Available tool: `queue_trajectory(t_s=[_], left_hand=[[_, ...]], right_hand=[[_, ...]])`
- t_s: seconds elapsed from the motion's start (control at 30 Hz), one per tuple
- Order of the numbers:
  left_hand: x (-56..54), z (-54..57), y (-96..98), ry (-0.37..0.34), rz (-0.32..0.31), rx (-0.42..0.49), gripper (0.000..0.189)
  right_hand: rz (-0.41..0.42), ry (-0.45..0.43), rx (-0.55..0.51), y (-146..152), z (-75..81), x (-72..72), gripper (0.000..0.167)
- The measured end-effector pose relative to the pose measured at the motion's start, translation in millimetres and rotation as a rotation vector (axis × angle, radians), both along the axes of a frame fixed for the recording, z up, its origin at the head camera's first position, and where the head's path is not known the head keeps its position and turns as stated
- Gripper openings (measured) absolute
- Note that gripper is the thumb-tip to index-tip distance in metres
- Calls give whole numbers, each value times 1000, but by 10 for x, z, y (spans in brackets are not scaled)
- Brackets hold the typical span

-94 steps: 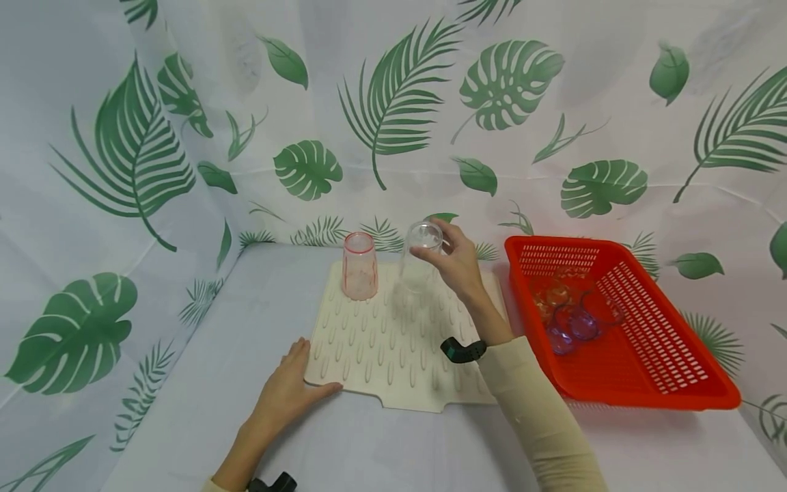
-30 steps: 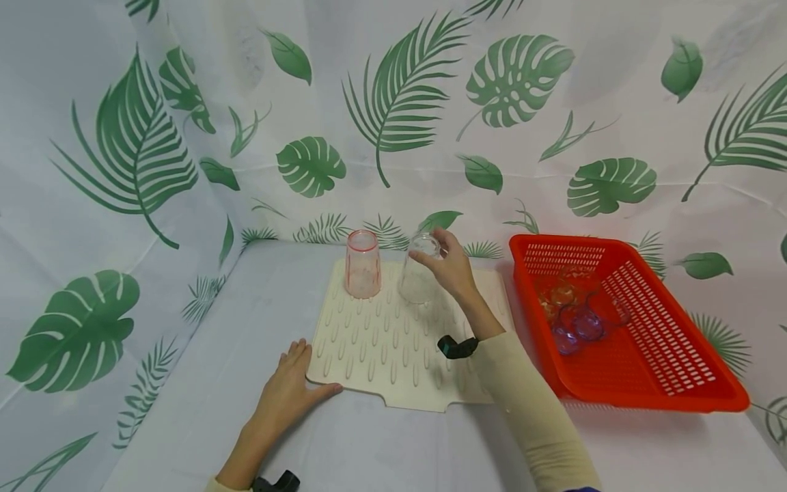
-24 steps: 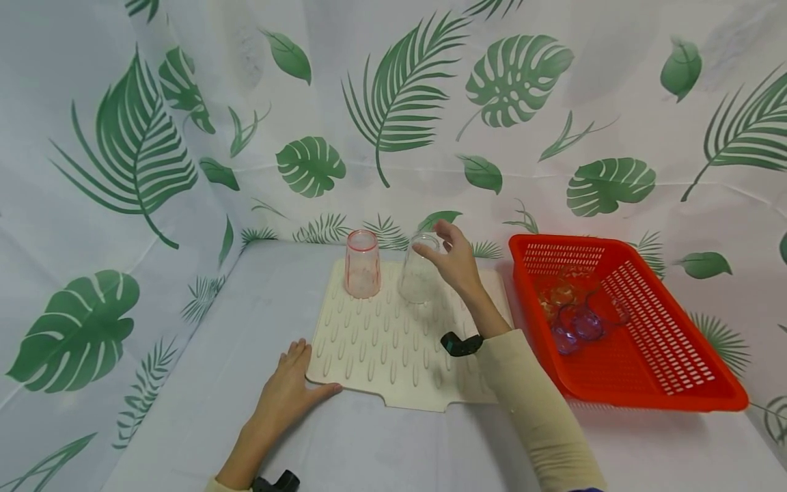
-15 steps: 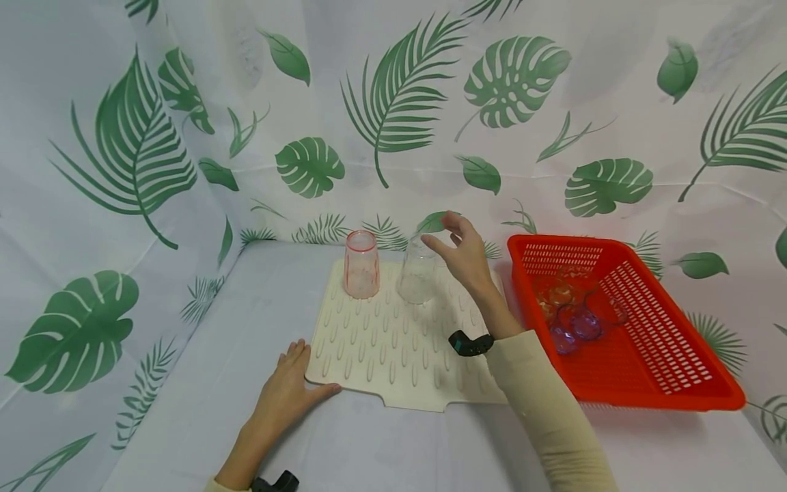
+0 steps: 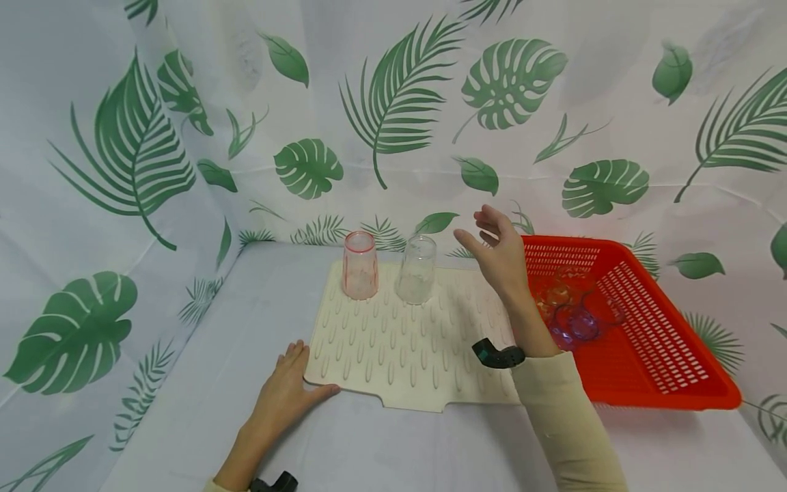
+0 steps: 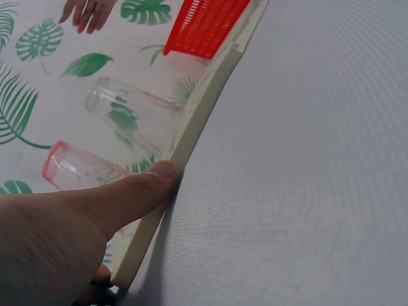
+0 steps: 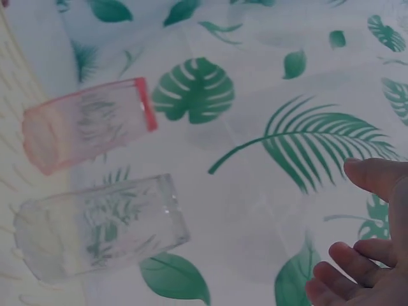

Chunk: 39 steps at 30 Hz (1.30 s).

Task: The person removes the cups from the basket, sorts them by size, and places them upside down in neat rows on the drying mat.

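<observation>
A clear drinking glass (image 5: 417, 271) and a pink-tinted glass (image 5: 360, 265) stand side by side near the back of a cream ridged draining board (image 5: 399, 355), narrower ends up. My right hand (image 5: 498, 256) hangs in the air right of the clear glass, apart from it, fingers spread from the thumb and holding nothing. In the right wrist view that hand (image 7: 370, 255) shows at the right edge, away from both glasses. My left hand (image 5: 285, 389) rests at the board's front left corner, fingers along its left side. In the left wrist view its thumb (image 6: 137, 197) touches the board's edge.
A red plastic basket (image 5: 652, 383) stands right of the board, partly behind my right forearm. Several transparent orange and purple pieces of glassware (image 5: 578, 321) lie in its left part. A white curtain with green leaves (image 5: 393, 102) rises behind the table.
My right hand let go of the clear glass, which stayed standing on the board. The hand then moved right and slightly up toward the basket side. The left hand has kept its place.
</observation>
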<state>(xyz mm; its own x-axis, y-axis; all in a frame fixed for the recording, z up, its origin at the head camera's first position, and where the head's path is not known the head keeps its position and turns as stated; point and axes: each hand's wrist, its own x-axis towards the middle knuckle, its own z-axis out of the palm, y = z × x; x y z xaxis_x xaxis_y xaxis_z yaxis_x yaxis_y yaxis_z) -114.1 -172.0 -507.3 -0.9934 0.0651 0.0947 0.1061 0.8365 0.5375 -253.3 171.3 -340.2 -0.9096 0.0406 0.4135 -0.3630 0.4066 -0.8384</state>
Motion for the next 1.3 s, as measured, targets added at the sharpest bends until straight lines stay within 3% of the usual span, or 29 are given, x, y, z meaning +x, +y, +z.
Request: queue_trajectory(t_s=[0.23, 0.53, 1.03, 1.3], left_hand=[[13, 11, 7, 11, 2, 1, 96], [16, 3, 7, 23, 1, 15, 94], [15, 18, 0, -13, 4, 11, 95], [4, -2, -1, -9, 1, 10, 96]], right_hand=[[-32, -4, -10, 156, 61, 219, 71], [-134, -70, 79, 338, 66, 468, 75], [-274, -198, 124, 741, -119, 792, 79], [-367, -309, 116, 988, -234, 871, 81]])
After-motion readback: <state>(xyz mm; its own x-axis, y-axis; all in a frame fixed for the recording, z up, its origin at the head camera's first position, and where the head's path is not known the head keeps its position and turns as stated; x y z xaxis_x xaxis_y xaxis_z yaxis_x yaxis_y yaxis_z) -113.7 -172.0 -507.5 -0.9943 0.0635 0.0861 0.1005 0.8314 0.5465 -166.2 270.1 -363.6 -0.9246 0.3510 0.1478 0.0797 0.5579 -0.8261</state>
